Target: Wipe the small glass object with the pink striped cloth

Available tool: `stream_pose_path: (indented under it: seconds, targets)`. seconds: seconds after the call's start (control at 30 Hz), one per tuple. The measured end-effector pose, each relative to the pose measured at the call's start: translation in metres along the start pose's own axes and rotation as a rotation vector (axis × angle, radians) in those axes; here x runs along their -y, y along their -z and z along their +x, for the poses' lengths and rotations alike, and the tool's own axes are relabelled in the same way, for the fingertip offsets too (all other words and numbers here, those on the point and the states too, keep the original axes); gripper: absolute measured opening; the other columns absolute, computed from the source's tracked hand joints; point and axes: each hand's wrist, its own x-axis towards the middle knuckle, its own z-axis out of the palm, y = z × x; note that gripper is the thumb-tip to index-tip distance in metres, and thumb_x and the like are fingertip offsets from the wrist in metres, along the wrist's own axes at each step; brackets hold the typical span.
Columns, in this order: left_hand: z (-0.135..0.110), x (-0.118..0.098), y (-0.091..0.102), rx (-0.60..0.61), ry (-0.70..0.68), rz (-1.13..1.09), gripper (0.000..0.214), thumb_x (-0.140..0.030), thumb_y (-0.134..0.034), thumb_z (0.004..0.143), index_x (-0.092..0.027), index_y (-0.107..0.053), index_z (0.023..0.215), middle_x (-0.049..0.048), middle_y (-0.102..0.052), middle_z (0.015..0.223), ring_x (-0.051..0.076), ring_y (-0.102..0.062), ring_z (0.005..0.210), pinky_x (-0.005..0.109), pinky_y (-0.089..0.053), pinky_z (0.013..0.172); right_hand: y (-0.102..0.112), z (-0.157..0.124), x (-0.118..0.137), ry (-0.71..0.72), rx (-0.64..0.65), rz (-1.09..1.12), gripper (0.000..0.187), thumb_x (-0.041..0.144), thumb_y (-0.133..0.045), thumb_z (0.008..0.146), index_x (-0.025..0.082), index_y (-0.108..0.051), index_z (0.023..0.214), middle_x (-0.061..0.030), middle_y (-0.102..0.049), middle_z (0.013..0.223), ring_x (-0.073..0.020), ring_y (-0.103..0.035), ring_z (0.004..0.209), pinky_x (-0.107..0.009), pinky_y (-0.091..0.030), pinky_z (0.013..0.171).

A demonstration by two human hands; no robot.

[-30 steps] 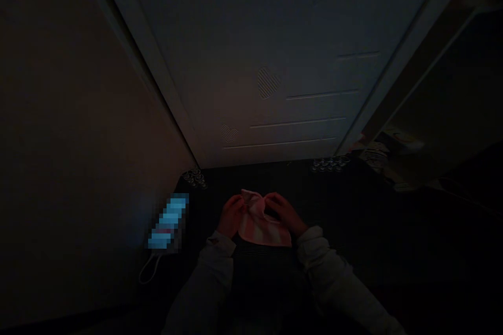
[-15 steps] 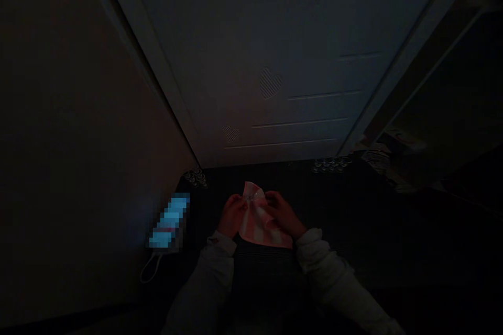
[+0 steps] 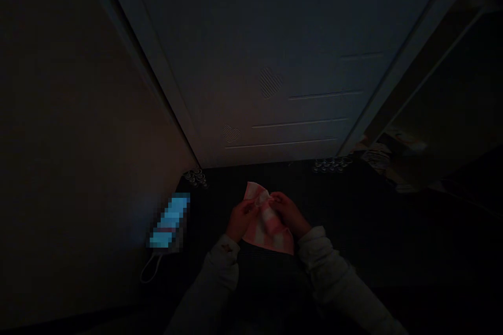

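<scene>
A pink and white striped cloth (image 3: pixel 269 241) hangs loosely bunched between my hands, over a dark surface (image 3: pixel 353 251). My left hand (image 3: pixel 240 220) pinches it from the left near its upper middle. On the other side my right hand (image 3: pixel 288 213) is closed on the cloth's gathered part, its fingertips close to the left ones. Something pale and shiny shows in the gather at the fingertips, too dim to make out. Lower down, the cloth fans out in folds between my wrists.
At left a lit phone (image 3: pixel 168 222), its screen blurred, lies with a cord loop (image 3: pixel 150 268) below it. Small shiny rings (image 3: pixel 195 178) sit at the back left, and several more (image 3: pixel 332 165) at the back right. A white panel (image 3: pixel 298 73) with hearts rises behind; dim clutter (image 3: pixel 377 159) stands right.
My left hand has shifted slightly right, nearer the right hand. The cloth's gathered part has moved right, and its lower edge hangs a little lower. The phone has stayed put.
</scene>
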Motion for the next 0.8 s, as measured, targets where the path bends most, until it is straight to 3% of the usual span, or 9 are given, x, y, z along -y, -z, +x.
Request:
stream_pose_path:
  seconds: [0.27, 0.37, 0.5, 0.67, 0.8]
  targets:
    - [-0.006, 0.003, -0.006, -0.045, -0.087, 0.199, 0.029, -0.031, -0.056, 0.069, -0.016, -0.060, 0.093, 0.0069, -0.064, 0.090, 0.018, -0.059, 0.080, 0.030, -0.046, 0.073, 0.004, 0.002, -0.001, -0.066, 0.105, 0.226, 0.010, 0.024, -0.057, 0.061, 0.020, -0.057, 0.070, 0.0022, -0.056, 0.068, -0.0128, -0.053, 0.066, -0.025, -0.039, 0.064]
    - [-0.006, 0.002, -0.006, -0.035, -0.089, 0.233, 0.030, -0.030, -0.055, 0.070, -0.015, -0.059, 0.096, 0.0077, -0.064, 0.093, 0.018, -0.058, 0.083, 0.030, -0.046, 0.074, 0.003, 0.000, -0.001, -0.070, 0.105, 0.120, 0.009, 0.019, -0.059, 0.061, 0.020, -0.056, 0.069, 0.0028, -0.057, 0.069, -0.0123, -0.053, 0.066, -0.025, -0.039, 0.063]
    - [-0.007, -0.004, -0.006, 0.004, -0.089, 0.240, 0.029, -0.027, -0.055, 0.071, -0.015, -0.059, 0.096, 0.0079, -0.063, 0.095, 0.018, -0.058, 0.084, 0.029, -0.046, 0.074, 0.001, -0.003, -0.001, 0.057, 0.093, -0.054, 0.017, 0.019, -0.062, 0.063, 0.022, -0.054, 0.077, 0.0024, -0.058, 0.080, -0.0132, -0.053, 0.076, -0.026, -0.040, 0.070]
    - [-0.010, -0.013, -0.008, 0.032, -0.090, 0.239, 0.027, -0.026, -0.055, 0.070, -0.016, -0.060, 0.094, 0.0069, -0.063, 0.097, 0.018, -0.058, 0.087, 0.029, -0.045, 0.078, 0.000, -0.001, -0.003, 0.073, 0.153, -0.032, 0.032, 0.020, -0.062, 0.065, 0.024, -0.051, 0.095, -0.0003, -0.056, 0.099, -0.0148, -0.052, 0.092, -0.029, -0.039, 0.081]
    - [-0.009, -0.013, -0.008, 0.046, -0.109, 0.275, 0.026, -0.026, -0.053, 0.071, -0.016, -0.061, 0.095, 0.0070, -0.062, 0.101, 0.019, -0.057, 0.091, 0.032, -0.043, 0.082, 0.001, 0.000, -0.002, 0.056, 0.182, -0.111, 0.031, 0.023, -0.061, 0.066, 0.021, -0.055, 0.096, -0.0026, -0.058, 0.098, -0.0163, -0.051, 0.092, -0.032, -0.037, 0.084]
